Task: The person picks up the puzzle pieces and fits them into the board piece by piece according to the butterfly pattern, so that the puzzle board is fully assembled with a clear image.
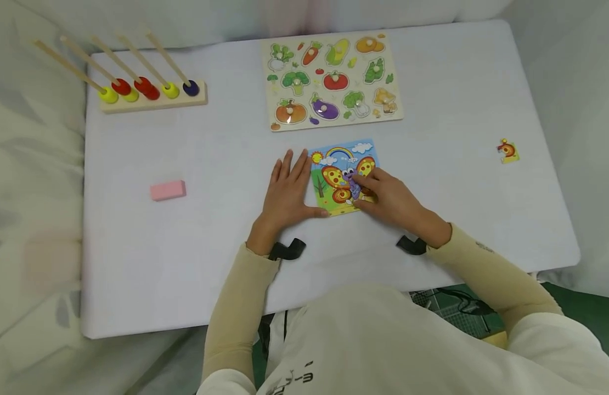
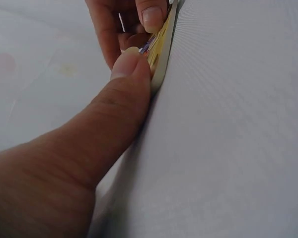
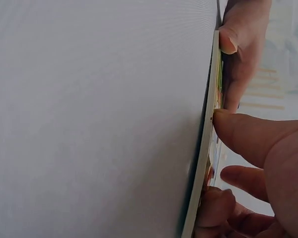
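A butterfly jigsaw puzzle [image 1: 341, 208] in a thin frame lies in front of the person, near the middle of the table. Flat on the table at its left edge is the left hand [image 1: 288, 192], fingers spread, thumb on the puzzle's lower left corner. The right hand [image 1: 393, 197] reaches over the puzzle's right side and covers part of the butterfly's lower right wing. In the right wrist view, its thumb [image 3: 238, 131] touches the near edge while bent fingers press the surface further along. No piece shows between them. One loose puzzle piece [image 1: 508, 151] lies far right.
Behind the puzzle lies a wooden vegetable peg board [image 1: 334, 82]. At the back left stands a wooden peg stand [image 1: 153, 104] with coloured beads and tall, slanting rods. A pink block [image 1: 168, 190] rests left of the left hand. White cloth covers the table [image 1: 210, 263].
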Action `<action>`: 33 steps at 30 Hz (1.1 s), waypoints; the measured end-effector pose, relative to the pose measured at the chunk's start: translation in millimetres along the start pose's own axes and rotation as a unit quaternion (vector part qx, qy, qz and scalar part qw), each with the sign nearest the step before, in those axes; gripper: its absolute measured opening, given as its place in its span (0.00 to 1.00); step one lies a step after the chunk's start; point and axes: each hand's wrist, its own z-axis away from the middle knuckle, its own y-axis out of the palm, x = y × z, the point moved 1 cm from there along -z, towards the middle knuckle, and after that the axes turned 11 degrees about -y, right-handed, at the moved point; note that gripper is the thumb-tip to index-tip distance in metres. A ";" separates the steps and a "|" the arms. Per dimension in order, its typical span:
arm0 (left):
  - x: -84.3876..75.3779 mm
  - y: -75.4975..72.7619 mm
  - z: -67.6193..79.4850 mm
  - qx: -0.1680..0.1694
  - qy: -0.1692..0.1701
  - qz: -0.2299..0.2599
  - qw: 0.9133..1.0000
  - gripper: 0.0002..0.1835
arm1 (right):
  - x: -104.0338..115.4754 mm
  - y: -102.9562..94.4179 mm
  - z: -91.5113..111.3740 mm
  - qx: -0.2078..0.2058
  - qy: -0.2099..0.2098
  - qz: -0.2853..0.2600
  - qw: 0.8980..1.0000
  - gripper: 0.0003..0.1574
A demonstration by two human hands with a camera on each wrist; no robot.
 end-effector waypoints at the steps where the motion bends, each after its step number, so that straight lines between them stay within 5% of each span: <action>1: -0.2 0.3 -0.1 0.000 0.000 -0.001 1.000 0.72 | -0.5 0.3 0.4 -0.004 -0.002 -0.002 1.000 0.37; 11: -0.3 -1.7 -1.4 0.005 -0.004 0.001 1.000 0.71 | 0.5 -1.7 1.7 -0.030 -0.010 -0.022 0.999 0.26; 25: -3.0 -0.5 -2.8 0.002 0.003 0.008 1.000 0.71 | 2.2 2.8 3.0 -0.075 -0.038 0.015 0.996 0.23; 33: -0.9 1.7 -2.1 0.001 0.000 0.006 1.000 0.72 | 5.8 2.9 1.2 -0.006 -0.033 0.080 0.996 0.25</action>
